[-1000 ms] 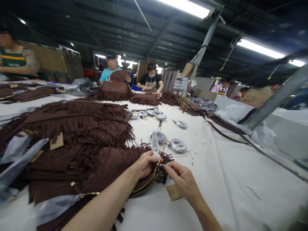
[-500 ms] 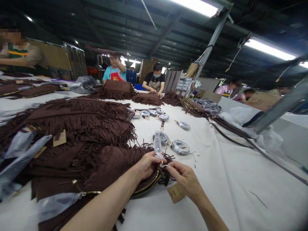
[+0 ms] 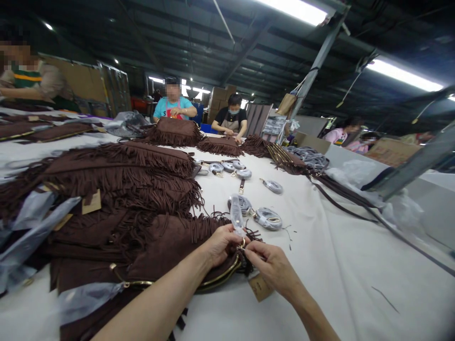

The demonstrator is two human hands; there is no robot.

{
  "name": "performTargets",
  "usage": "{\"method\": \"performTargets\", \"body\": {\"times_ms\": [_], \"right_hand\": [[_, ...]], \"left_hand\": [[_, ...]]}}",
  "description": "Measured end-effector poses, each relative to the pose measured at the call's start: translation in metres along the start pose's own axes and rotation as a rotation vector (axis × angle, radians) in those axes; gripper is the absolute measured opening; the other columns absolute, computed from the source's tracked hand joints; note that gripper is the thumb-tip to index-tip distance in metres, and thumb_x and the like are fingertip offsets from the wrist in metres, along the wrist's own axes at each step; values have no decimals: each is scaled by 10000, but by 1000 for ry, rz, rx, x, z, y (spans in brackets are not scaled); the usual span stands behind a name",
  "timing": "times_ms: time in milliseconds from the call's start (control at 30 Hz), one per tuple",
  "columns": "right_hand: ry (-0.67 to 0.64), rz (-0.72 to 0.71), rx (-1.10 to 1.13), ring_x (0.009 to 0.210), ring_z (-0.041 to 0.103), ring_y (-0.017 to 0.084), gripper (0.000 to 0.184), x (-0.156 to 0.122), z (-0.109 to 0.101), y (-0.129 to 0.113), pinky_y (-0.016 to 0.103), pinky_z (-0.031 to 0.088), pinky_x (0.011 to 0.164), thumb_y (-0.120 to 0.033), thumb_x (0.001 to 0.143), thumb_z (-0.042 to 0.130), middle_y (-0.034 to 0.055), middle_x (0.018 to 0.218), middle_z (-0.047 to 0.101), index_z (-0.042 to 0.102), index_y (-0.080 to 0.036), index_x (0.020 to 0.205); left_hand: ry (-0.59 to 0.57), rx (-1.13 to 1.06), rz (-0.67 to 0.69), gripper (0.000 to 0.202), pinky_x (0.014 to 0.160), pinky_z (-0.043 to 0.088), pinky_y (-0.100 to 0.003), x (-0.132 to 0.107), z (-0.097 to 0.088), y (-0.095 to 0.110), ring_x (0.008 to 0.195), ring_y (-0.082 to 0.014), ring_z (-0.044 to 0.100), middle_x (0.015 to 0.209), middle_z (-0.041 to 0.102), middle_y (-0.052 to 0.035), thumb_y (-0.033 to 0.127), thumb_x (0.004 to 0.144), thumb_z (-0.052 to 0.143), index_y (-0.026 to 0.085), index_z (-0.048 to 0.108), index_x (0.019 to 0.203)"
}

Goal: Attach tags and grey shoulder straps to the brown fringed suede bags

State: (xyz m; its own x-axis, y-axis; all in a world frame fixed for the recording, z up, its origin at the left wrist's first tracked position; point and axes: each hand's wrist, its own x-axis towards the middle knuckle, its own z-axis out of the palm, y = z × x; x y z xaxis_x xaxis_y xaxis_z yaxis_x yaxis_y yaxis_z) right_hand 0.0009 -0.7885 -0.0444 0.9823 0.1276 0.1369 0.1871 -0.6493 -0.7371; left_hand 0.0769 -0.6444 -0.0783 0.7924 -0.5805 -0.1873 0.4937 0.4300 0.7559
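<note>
A brown suede bag (image 3: 159,244) with fringe and a gold zip lies in front of me. My left hand (image 3: 224,244) is closed on the bag's corner, thumb and fingers beside a small gold ring (image 3: 243,243). A plastic-wrapped strap end (image 3: 236,211) sticks up just above those fingers. My right hand (image 3: 272,265) pinches close to the same ring, touching the left fingertips; what it grips is hidden. Below it hangs a brown card tag (image 3: 260,287). Dark fringe shows behind and under both hands.
Coiled straps in plastic (image 3: 267,219) lie beyond my hands on the white tabletop (image 3: 330,265). More fringed bags (image 3: 117,166) are piled at the left. Long brown straps (image 3: 350,199) run along the right. Across the table, co-workers (image 3: 173,106) handle bags.
My right hand has come slightly left, closer against the left fingers at the ring. The tag hangs more covered by the hand. A co-worker opposite has lowered a hand onto a bag.
</note>
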Motion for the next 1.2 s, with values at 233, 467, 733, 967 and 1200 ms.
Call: {"method": "performTargets", "body": {"times_ms": [233, 467, 733, 967, 1200], "right_hand": [[-72, 16, 106, 625, 475, 164, 335, 0, -1, 11, 254, 366, 581, -405, 863, 541, -25, 608, 515, 611, -176, 628], [-94, 84, 236, 609, 449, 160, 377, -6, 0, 18, 270, 364, 581, -475, 828, 588, -25, 589, 471, 573, -178, 597], [-74, 196, 361, 559, 306, 122, 513, -9, 10, 19, 240, 252, 498, -655, 794, 578, -45, 588, 337, 488, -187, 604], [-82, 274, 433, 511, 213, 99, 543, -15, 16, 25, 232, 153, 454, -698, 758, 605, -73, 546, 274, 460, -195, 614], [-88, 282, 461, 528, 223, 100, 586, -17, 17, 25, 237, 168, 471, -748, 713, 614, -68, 565, 278, 463, -192, 605]], "left_hand": [[4, 108, 51, 282, 469, 261, -188, -2, 6, -5, 496, -70, 467, 617, 615, 11, 111, 474, 664, 120, 592, 746], [-2, 300, 124, 268, 567, 359, -197, 0, 6, -14, 598, -91, 513, 664, 612, 27, 134, 538, 641, 122, 607, 804], [-28, 529, 59, 175, 470, 284, -213, -5, 3, -7, 470, -82, 415, 553, 492, 70, 191, 617, 605, 148, 581, 785], [-335, 536, -6, 286, 603, 350, -213, -9, -6, 5, 624, -98, 482, 693, 575, 28, 126, 545, 637, 114, 642, 831], [-237, 836, 90, 431, 514, 272, -203, -10, -5, 7, 552, -78, 396, 589, 479, 74, 136, 601, 692, 95, 691, 1030]]}}
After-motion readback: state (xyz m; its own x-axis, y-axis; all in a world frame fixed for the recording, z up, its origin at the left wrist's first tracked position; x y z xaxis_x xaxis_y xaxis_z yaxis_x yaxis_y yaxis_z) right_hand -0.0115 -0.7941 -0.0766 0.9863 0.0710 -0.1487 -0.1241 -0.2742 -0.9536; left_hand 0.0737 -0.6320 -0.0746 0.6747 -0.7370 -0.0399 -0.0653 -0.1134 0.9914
